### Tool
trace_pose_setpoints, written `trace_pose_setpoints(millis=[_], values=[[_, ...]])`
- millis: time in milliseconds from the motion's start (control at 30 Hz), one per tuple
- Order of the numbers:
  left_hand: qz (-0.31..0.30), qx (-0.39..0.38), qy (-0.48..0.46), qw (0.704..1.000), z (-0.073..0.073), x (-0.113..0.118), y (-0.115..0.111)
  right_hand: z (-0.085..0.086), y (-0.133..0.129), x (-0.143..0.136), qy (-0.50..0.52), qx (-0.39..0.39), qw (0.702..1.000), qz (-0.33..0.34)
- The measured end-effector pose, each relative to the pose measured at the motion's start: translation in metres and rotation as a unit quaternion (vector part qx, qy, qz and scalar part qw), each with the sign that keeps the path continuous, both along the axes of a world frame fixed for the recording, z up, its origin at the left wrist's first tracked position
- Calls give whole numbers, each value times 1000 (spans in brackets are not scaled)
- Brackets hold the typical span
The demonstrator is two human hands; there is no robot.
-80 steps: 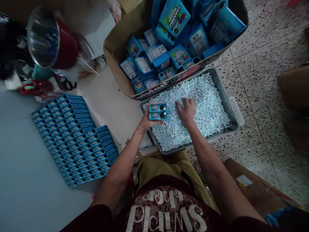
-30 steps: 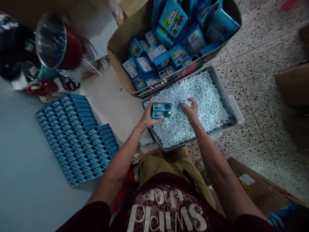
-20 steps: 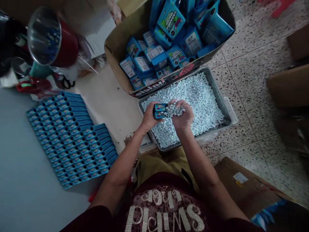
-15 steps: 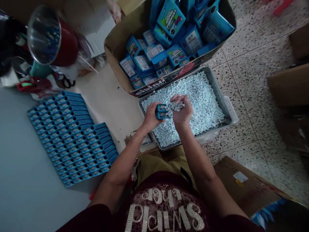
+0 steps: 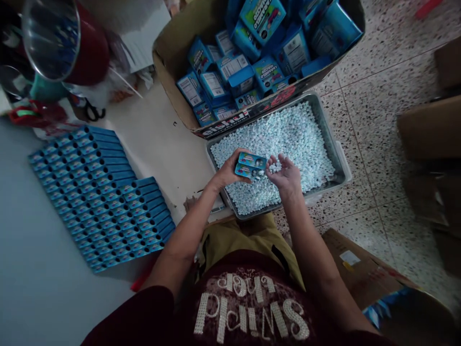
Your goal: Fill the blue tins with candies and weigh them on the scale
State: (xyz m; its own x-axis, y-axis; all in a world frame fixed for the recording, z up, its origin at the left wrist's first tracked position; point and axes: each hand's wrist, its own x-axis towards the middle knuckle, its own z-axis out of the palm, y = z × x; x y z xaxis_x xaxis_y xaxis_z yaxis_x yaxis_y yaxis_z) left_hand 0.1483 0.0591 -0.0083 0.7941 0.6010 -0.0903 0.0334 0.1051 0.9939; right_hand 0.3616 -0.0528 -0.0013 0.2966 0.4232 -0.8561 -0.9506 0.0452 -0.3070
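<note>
My left hand (image 5: 230,169) is closed around two small blue candy boxes (image 5: 249,158) held side by side. Their holed ends point toward my right hand, and pale pieces show at the openings. My right hand (image 5: 287,177) is palm up and cupped, fingers partly spread, with a small heap of light-blue candies (image 5: 275,166) in it. Its fingertips are close beside the boxes; whether they touch I cannot tell. Beneath both hands lies a grey tray (image 5: 326,126) filled with many more of these small candies.
A cardboard carton (image 5: 169,79) of blue candy boxes stands behind the tray. To the left, rows of stacked blue boxes (image 5: 104,202) sit on a pale table. A red metal bowl (image 5: 91,48) and scissors (image 5: 94,110) lie beyond them. Another carton (image 5: 356,274) stands at the lower right.
My right hand has moved slightly right and opened from a curled pour into a flatter palm, with fewer candies in it. The two boxes now lie tilted, showing more of their printed sides.
</note>
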Motion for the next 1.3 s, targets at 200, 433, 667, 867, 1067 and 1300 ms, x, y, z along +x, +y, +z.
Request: trace_pose_setpoints(millis=[200,433,667,867,1067,1300], values=[[17,-101,-18,995,2,9,-22,19,-7,1,42,-76,996,-28],[-8,-76,-12,997,16,0,-8,45,0,0,67,-3,998,-13],[5,-13,27,1000,11,-10,4,80,11,-9,-48,138,989,34],[82,76,103,988,14,2,-13,105,30,-48,-303,166,935,76],[126,116,162,972,28,15,-14,85,37,-58,-356,141,921,68],[49,36,141,988,33,5,2,93,54,-49,-379,168,904,102]])
